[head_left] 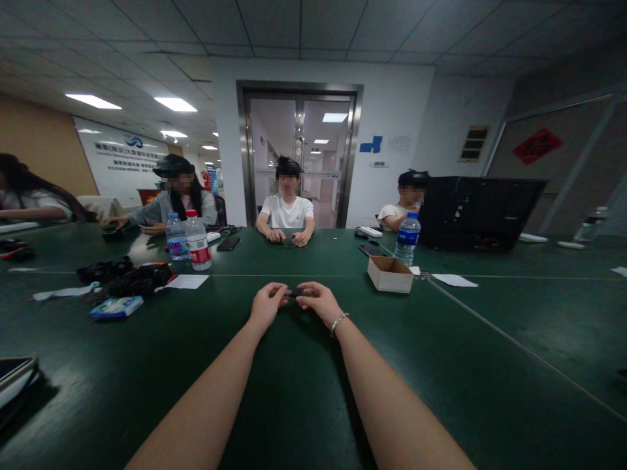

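Note:
Between my two hands is a small, dark, stick-shaped object (294,293), held level just above the green table (298,378). The fingertips of my left hand (267,307) pinch its left end. At the other end, the thumb and fingers of my right hand (318,301) are closed on it, with a silver bracelet (339,323) around that wrist. My fingers cover both ends, and its exact kind is too small to make out.
To the right stand an open cardboard box (390,277), a water bottle (407,239) and a large black monitor (477,212). Two bottles (197,241), black gear (140,279) and a blue-white packet (116,307) are at left. Several people sit around; one person (288,212) faces me.

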`<action>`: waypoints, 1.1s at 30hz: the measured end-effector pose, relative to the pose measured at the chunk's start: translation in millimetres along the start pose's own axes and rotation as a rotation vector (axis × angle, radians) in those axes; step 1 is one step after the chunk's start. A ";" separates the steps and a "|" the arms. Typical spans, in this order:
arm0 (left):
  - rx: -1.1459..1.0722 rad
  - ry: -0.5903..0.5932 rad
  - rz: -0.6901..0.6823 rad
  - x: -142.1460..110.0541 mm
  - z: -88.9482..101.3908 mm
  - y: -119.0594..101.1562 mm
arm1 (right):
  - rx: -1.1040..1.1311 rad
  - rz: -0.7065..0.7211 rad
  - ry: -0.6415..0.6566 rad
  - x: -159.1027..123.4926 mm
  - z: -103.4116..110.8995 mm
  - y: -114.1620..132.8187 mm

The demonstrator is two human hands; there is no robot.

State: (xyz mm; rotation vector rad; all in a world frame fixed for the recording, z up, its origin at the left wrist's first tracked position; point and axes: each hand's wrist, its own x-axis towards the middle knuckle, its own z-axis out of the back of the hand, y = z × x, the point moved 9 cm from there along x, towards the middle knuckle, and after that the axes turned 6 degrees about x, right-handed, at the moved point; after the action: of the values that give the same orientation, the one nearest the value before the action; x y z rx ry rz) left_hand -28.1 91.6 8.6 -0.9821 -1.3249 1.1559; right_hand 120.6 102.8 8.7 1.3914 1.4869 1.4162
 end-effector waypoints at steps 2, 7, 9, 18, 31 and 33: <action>-0.005 0.000 0.002 -0.6 -0.3 -1.1 | 0.032 -0.014 -0.010 -0.9 0.6 1.0; -0.009 -0.004 0.008 -1.4 -0.1 -2.7 | 0.070 -0.027 0.001 -2.8 -0.7 5.8; -0.004 -0.004 0.007 -1.3 0.1 -2.6 | 0.079 -0.031 -0.005 -2.9 -0.1 6.2; 0.024 0.010 0.012 -2.8 -2.3 -3.8 | 0.114 -0.051 -0.004 -3.8 0.3 4.4; 0.118 0.019 0.027 5.2 -1.1 9.7 | 0.159 -0.067 -0.013 -5.0 1.4 5.1; 0.145 0.016 0.020 6.2 -0.1 11.1 | 0.164 -0.071 -0.010 -5.0 1.2 4.7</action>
State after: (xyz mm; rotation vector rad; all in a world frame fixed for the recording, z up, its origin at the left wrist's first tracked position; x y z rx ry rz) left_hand -29.2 99.8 -1.1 -0.8987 -1.2031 1.2395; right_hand 124.0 97.7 11.9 1.4258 1.6606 1.2655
